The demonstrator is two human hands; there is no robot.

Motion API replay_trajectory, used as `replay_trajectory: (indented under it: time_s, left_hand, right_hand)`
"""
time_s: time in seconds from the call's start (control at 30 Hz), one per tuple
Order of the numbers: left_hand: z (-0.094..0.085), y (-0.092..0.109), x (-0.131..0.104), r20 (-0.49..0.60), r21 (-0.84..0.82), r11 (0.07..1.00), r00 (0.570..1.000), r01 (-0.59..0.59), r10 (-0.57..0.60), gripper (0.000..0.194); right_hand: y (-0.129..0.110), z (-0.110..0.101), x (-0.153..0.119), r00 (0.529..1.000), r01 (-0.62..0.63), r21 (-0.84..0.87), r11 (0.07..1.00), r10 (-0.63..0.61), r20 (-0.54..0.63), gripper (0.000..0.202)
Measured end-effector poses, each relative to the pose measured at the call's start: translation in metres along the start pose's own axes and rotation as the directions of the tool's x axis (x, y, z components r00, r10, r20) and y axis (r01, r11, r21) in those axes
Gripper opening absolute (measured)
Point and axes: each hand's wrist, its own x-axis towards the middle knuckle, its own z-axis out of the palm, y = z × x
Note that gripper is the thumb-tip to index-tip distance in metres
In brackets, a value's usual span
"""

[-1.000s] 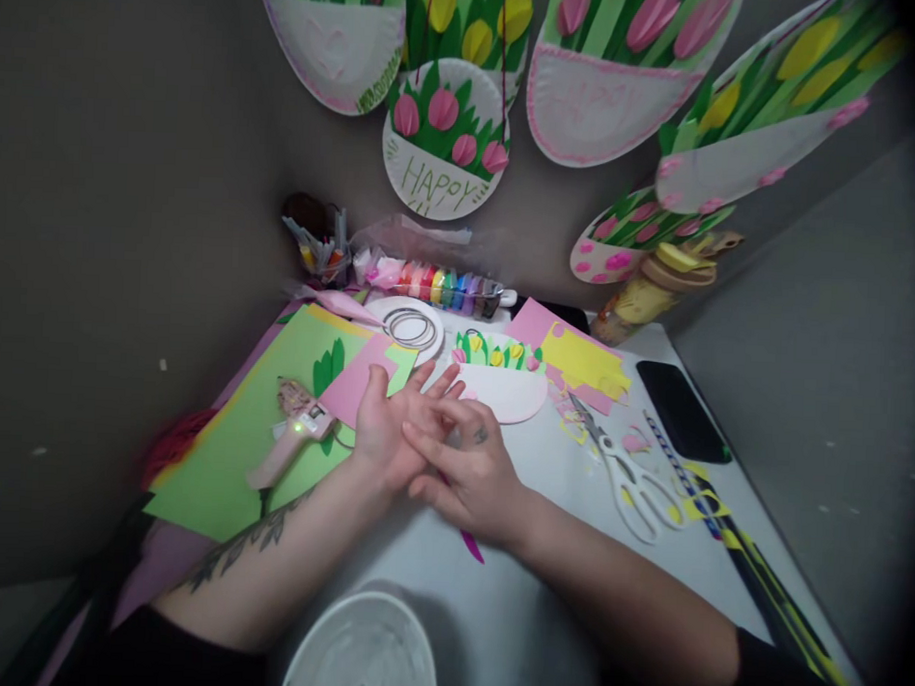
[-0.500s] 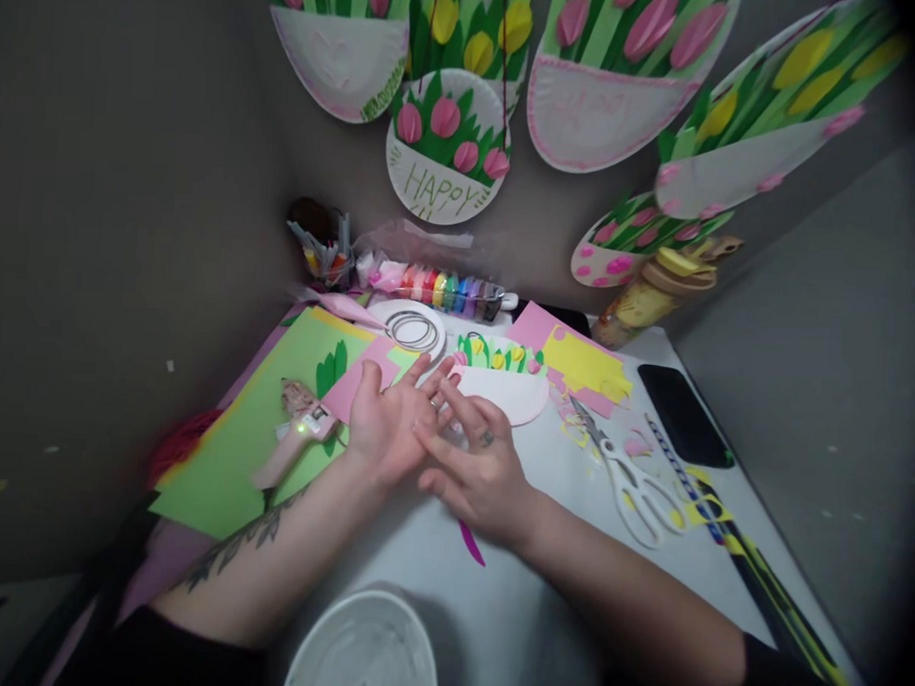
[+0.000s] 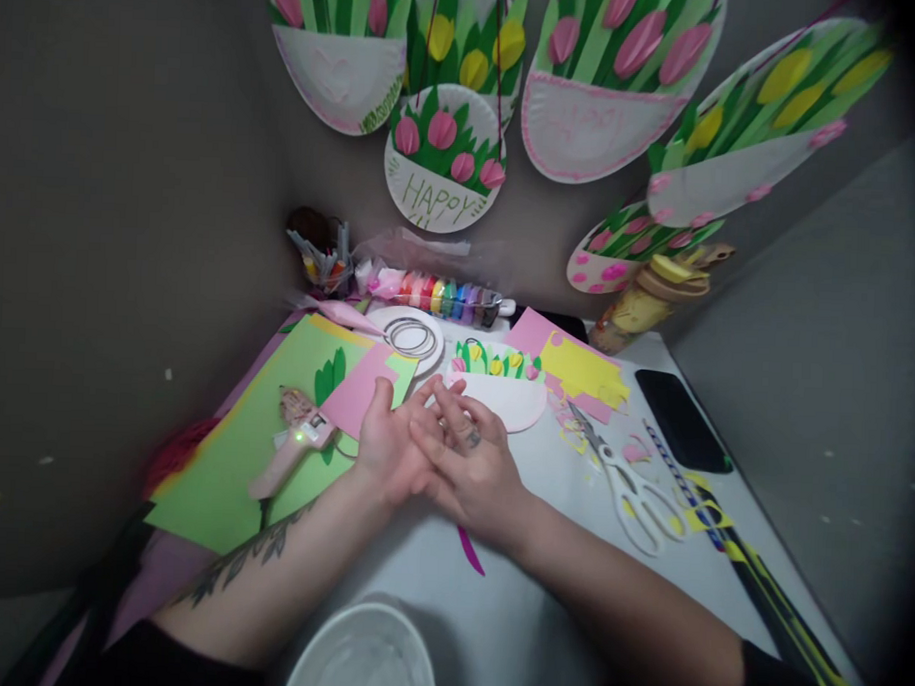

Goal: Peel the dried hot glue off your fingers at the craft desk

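Pink hot-glue gun [image 3: 293, 447] lies on green paper sheet [image 3: 235, 465] by worktop's left edge. Left hand [image 3: 390, 441] is laid palm-up mid-worktop, fingers spread, holding nothing. Right hand [image 3: 472, 464] is pressed onto it, fingers extended. Magenta paper strip [image 3: 470, 552] is pinned beneath: judged light, flimsy, best pinched at the free end.

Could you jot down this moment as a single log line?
left hand: palm up, open | right hand: fingers laid across left palm | glue gun: on green paper | scissors: on table
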Motion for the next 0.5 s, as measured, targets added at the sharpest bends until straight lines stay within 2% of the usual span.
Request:
replay_trajectory:
  time_s: [0.13,0.3,0.4,0.5]
  left_hand:
    - [0.0000,0.0022,0.0002,0.022,-0.009,0.998,0.998,-0.060,0.060,0.069]
    - [-0.0007,0.0012,0.0011,-0.027,0.007,1.000,1.000,-0.002,0.002,0.068]
    - [-0.0019,0.0002,0.0021,0.006,0.004,0.999,0.999,-0.046,0.046,0.070]
    - [-0.0035,-0.0012,0.0033,-0.023,0.008,0.998,0.998,-0.063,0.063,0.070]
  right_hand:
    - [0.0018,-0.0004,-0.0009,0.998,0.067,0.008,0.998,-0.067,0.003,0.042]
    - [0.0022,-0.0008,0.0007,0.999,0.031,-0.036,0.999,-0.031,-0.008,0.041]
    - [0.0017,-0.0022,0.0008,0.998,0.061,-0.008,0.998,-0.061,-0.016,0.038]
    - [0.0011,-0.0018,0.0009,0.996,0.089,0.023,0.996,-0.089,0.006,0.038]
